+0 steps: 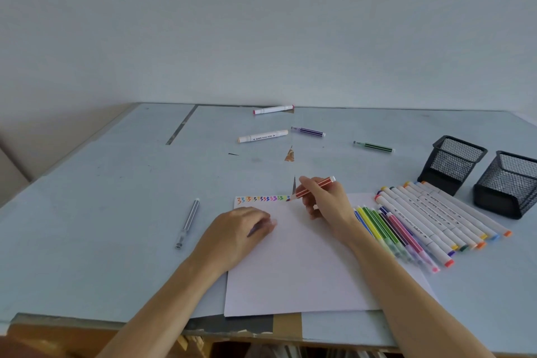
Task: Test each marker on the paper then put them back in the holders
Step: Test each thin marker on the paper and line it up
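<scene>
Both bare forearms reach forward. The left hand (pixel 242 225) lies palm down, fingers curled; the right hand (pixel 325 200) pinches, thumb and fingers bent.

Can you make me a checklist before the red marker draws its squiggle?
1. Red marker gripped by right hand: ok.
2. Tip at the end of the squiggle row, near the paper's top edge: ok.
3. Left hand resting on the paper: ok.
4. Cap in left hand: cannot tell; something purplish shows under the fingers.
5. Blank paper right of the row: ok.
6. Mesh holders empty and upright: ok.
</scene>
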